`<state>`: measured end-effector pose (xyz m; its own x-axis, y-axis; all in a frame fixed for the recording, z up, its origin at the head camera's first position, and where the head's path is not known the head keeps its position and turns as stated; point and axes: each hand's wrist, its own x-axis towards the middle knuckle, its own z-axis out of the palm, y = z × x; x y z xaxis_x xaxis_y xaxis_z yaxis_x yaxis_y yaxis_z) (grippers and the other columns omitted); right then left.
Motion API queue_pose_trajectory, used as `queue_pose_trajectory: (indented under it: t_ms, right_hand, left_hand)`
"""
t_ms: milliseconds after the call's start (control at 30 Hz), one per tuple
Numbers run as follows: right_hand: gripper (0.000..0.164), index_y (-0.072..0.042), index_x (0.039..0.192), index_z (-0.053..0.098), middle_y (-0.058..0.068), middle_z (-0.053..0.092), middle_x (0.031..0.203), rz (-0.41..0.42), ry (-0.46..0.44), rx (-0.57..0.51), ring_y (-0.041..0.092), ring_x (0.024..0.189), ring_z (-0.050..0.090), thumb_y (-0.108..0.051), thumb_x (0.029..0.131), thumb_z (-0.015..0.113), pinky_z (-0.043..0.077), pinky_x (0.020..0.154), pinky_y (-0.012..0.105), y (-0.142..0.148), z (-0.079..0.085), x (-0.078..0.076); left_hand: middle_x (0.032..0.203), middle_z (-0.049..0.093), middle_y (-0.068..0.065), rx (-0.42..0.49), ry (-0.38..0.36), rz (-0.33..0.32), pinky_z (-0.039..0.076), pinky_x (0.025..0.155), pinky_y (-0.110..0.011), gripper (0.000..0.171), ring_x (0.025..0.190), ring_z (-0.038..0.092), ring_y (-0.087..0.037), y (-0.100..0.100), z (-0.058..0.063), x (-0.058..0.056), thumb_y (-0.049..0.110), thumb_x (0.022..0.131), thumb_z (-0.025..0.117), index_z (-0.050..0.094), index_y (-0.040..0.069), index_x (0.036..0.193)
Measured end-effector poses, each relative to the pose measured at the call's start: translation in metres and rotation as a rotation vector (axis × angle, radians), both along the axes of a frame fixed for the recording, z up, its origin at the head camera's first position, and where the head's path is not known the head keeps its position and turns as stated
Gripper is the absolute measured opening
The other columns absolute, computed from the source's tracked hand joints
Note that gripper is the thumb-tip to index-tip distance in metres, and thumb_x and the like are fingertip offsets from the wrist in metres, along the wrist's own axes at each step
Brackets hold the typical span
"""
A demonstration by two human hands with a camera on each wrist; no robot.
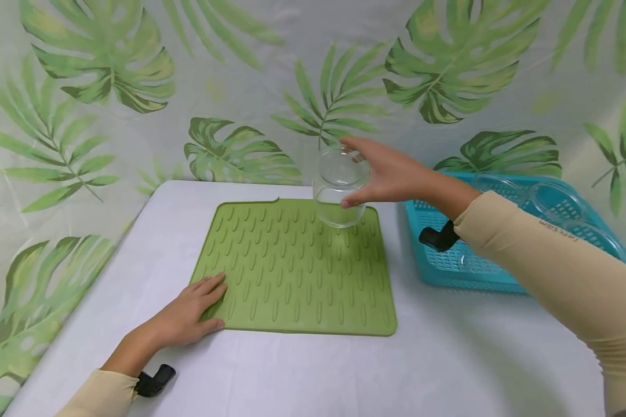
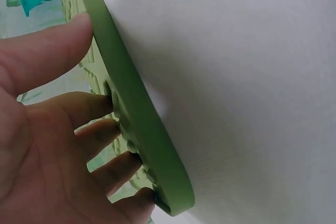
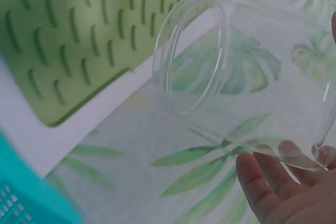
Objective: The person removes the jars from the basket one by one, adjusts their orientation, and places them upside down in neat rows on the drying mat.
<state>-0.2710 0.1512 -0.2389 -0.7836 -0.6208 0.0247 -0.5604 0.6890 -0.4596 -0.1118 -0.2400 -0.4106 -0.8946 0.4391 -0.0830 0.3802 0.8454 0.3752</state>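
Observation:
A clear jar [image 1: 336,200] is held over the far right part of a green ribbed mat [image 1: 292,266]. My right hand [image 1: 388,171] grips it from the right, thumb on the near side. In the right wrist view, the rimmed end of the jar [image 3: 191,56] faces the mat, and the fingers curve round its other end. My left hand [image 1: 188,313] rests on the mat's near left corner with fairly straight fingers. Up close in the left wrist view, the fingertips [image 2: 134,198] touch the mat's top beside its raised edge [image 2: 142,114].
At the right stands a turquoise perforated basket [image 1: 422,266] with several clear round pieces [image 1: 555,200] in it, partly hidden by my right arm. White cloth [image 1: 313,376] covers the table. A leaf-patterned sheet [image 1: 250,87] hangs behind and at the left.

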Motion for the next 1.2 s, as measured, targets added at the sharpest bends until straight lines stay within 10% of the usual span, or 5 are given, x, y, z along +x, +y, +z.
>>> queue_pose_trajectory:
  t_ms: [1200]
  right_hand:
    - [0.121, -0.014, 0.16, 0.015, 0.004, 0.025, 0.165, 0.108, -0.016, -0.092, 0.025, 0.146, 0.039, -0.051, 0.07, 0.087, 0.036, 0.12, 0.042, -0.136, -0.03, -0.008]
  left_hand:
    - [0.159, 0.034, -0.021, 0.01, -0.017, 0.007, 0.034, 0.113, -0.065, 0.069, 0.143, 0.031, -0.051, -0.007, 0.0, 0.0, 0.03, 0.091, 0.07, 0.045, -0.003, 0.146]
